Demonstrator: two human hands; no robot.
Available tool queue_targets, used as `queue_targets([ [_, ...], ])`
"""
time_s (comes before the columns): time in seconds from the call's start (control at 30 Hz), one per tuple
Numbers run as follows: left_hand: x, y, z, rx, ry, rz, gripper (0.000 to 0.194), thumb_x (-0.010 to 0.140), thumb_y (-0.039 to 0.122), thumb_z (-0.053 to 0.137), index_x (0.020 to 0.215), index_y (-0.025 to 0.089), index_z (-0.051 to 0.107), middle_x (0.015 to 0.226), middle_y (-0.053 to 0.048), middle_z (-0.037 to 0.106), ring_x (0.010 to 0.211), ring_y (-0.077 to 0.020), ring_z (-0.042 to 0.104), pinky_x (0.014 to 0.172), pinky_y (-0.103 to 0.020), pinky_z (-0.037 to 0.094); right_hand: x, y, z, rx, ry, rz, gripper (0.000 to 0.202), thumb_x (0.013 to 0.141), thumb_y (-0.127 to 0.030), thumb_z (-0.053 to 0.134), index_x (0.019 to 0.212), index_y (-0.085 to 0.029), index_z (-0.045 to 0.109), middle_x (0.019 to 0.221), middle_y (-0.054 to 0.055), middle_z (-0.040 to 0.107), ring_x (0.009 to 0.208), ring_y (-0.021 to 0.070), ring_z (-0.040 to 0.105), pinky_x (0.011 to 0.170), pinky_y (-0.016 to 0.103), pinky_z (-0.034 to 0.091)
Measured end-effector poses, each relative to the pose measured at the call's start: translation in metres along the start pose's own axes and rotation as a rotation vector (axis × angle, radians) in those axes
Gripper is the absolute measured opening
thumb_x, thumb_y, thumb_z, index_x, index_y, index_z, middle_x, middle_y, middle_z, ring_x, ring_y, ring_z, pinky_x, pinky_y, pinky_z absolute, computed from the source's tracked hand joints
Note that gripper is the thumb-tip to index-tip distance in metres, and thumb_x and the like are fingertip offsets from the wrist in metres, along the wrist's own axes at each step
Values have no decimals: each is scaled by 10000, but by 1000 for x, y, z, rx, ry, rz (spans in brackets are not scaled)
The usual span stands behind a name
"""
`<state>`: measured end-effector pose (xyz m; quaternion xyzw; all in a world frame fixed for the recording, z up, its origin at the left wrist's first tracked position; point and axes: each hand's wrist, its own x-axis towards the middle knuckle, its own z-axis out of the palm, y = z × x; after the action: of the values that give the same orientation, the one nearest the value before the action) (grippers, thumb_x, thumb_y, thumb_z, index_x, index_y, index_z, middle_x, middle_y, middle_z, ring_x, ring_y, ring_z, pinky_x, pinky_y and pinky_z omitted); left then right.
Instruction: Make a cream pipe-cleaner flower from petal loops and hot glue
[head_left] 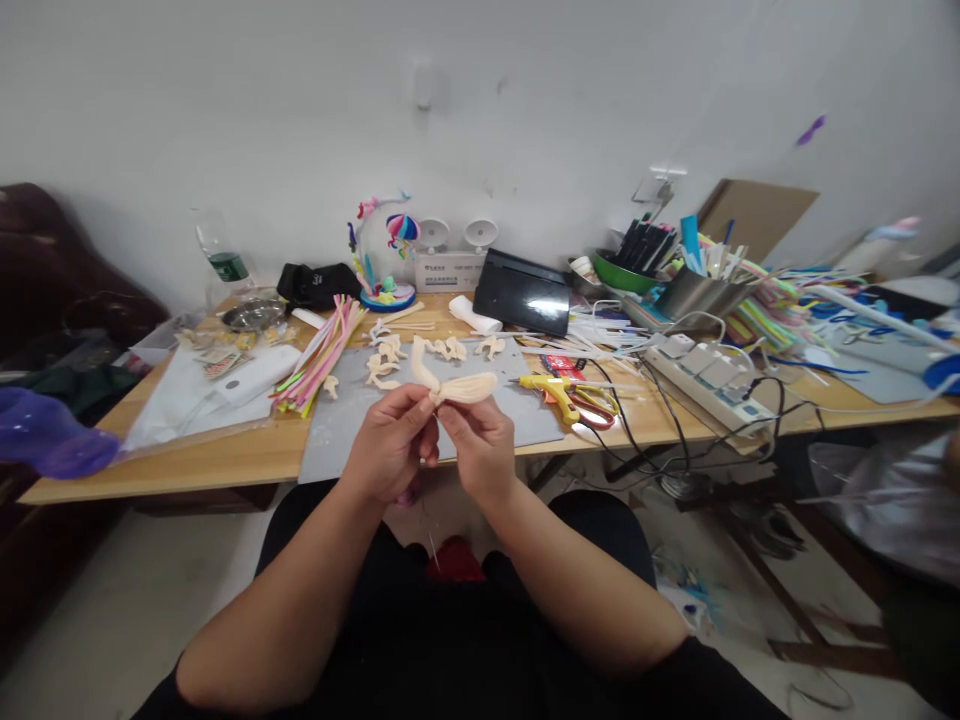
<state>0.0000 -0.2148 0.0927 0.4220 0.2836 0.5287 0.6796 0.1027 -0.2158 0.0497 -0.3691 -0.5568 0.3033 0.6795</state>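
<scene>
A cream-coloured fuzzy piece (pixel 466 388) with two lobes, one upright and one lying to the right, is held between both hands above the front edge of a grey mat (pixel 330 440). My left hand (pixel 394 440) pinches it at the joint where the lobes meet. Fingers of my right hand (pixel 480 440) are closed on the same piece, just under the right lobe. Behind it on the mat lie several small cream shapes (pixel 382 370). To the right rests a yellow glue gun (pixel 551 387), its nozzle pointing left.
Coloured fuzzy stems (pixel 322 355) lie left of the mat. A black box (pixel 522 292), a small decorated ornament (pixel 387 298) and a white lamp unit (pixel 450 270) stand behind. At right are a power strip (pixel 709 385) with cables and a green bowl (pixel 622 272) of pens.
</scene>
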Motion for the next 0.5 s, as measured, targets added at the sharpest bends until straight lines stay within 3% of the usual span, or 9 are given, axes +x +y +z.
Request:
queue_targets([
  [0.1, 3, 1, -7, -24, 43, 51, 220, 625, 290, 739, 683, 148, 581, 627, 26, 604, 373, -34, 439, 349, -166, 417, 4, 18, -36, -222, -23, -29, 274, 818, -337, 524, 1055, -243, 623, 1047, 53, 603, 952, 170, 574, 834, 322, 467],
  [0.2, 5, 0, -15, -44, 104, 49, 217, 625, 275, 740, 666, 144, 573, 680, 10, 629, 413, -40, 478, 395, -176, 453, 12, 45, -98, -813, 192, 201, 285, 808, -330, 481, 1003, -191, 637, 977, 72, 620, 882, 169, 564, 800, 308, 459],
  [0.3, 8, -5, -18, -59, 134, -7, 209, 632, 271, 735, 674, 129, 588, 675, -8, 634, 440, -45, 493, 430, -184, 475, 22, 67, -153, -991, 279, 347, 253, 753, -271, 504, 889, -122, 657, 941, 147, 618, 924, 243, 525, 847, 397, 399],
  [0.4, 9, -10, -14, -81, 143, -56, 215, 646, 282, 724, 720, 107, 622, 686, -27, 639, 450, -44, 488, 438, -184, 473, 32, 77, -179, -1051, 256, 445, 169, 646, -233, 607, 758, -120, 663, 935, 175, 626, 982, 292, 510, 876, 414, 345],
  [0.5, 9, -11, -10, -93, 150, -66, 214, 665, 280, 708, 739, 91, 640, 684, -37, 638, 443, -38, 475, 429, -175, 458, 43, 78, -184, -1027, 246, 533, 72, 559, -197, 653, 548, -140, 610, 773, 158, 638, 933, 310, 543, 819, 391, 358],
])
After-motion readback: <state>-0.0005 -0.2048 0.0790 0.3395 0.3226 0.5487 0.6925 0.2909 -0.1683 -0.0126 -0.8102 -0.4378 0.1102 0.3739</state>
